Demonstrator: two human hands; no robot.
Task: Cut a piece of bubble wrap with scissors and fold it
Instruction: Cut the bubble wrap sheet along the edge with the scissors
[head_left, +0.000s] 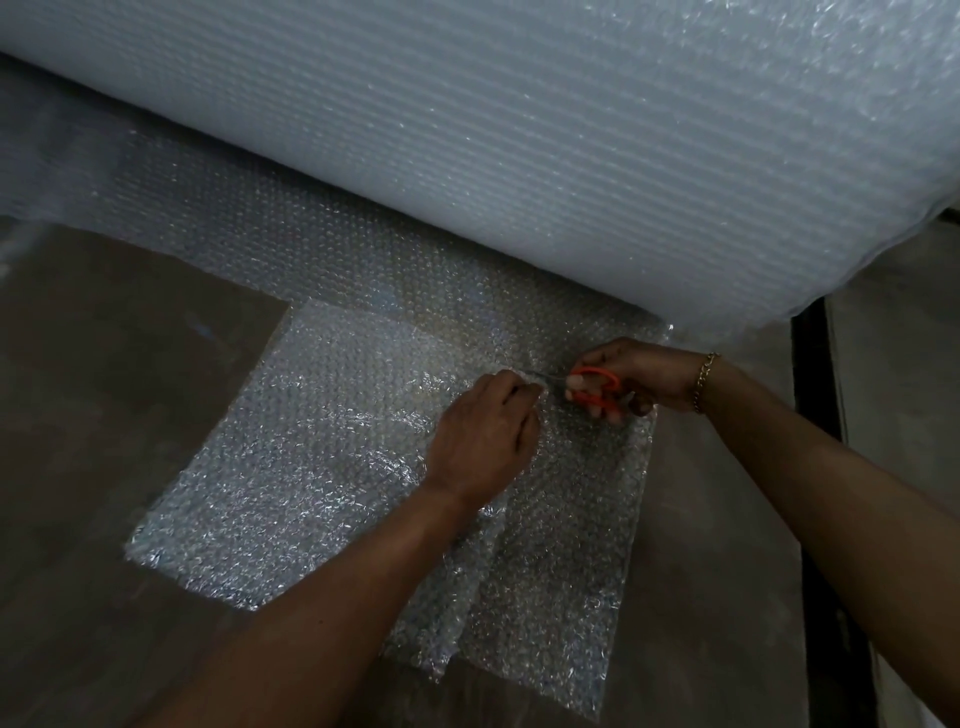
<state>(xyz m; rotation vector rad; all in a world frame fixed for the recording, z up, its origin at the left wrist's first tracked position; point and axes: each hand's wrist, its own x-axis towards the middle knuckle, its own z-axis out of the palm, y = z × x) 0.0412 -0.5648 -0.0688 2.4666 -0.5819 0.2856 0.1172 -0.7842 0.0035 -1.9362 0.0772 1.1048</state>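
Note:
A sheet of clear bubble wrap (322, 447) lies flat on the brown floor, running out from a huge roll (519, 130) that fills the top of the view. My right hand (639, 376) grips orange-handled scissors (595, 387), whose blades point left into the wrap. Just left of the blades, my left hand (483, 441) pinches the bubble wrap at the cut line. A strip of the sheet (561, 571) lies partly lifted and creased under my left forearm.
The brown floor (104, 415) lies left of the sheet. A black strip (821, 415) runs along the right, with a paler grey floor (893, 389) beyond it. A gold chain bracelet (704, 382) sits on my right wrist.

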